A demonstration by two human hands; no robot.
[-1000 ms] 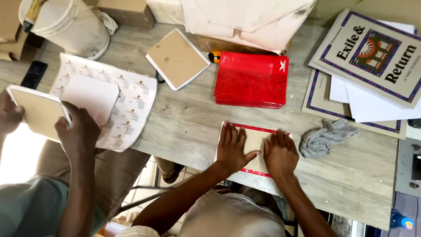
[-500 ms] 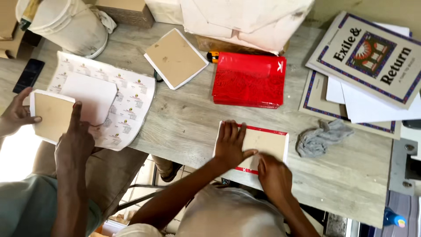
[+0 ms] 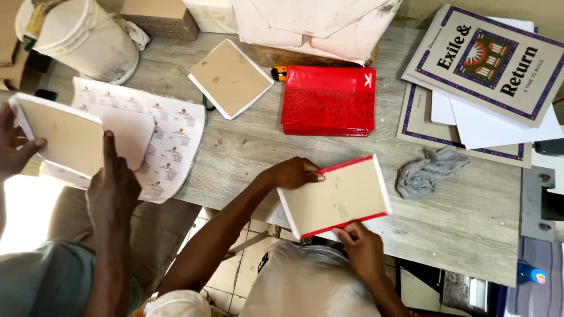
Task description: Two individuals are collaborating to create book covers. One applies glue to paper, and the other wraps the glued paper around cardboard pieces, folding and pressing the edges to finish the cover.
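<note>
Board point(image 3: 335, 196) with red edging was held tilted off the table point(image 3: 247, 152), just below the red stack point(image 3: 329, 101) of covers. Left hand point(image 3: 294, 173) clamped the board's upper left corner, thumb on top. Right hand point(image 3: 361, 243) pinched its lower edge. The hands were apart, one at each side of the board.

Grey rag point(image 3: 426, 170) lay crumpled below and right of the red stack. Plain tan board point(image 3: 230, 78) lay flat just left of the stack, with no red on it. Further left of the stack, a co-worker's hand point(image 3: 108, 182) gripped a white-edged board point(image 3: 59, 138) above a printed sheet point(image 3: 170, 147).

Judgement on progress: the red stack looked like several pieces piled together, one board was in hand, and at least one bare board waited. Could not tell whether the stack was finished work or stock.
</note>
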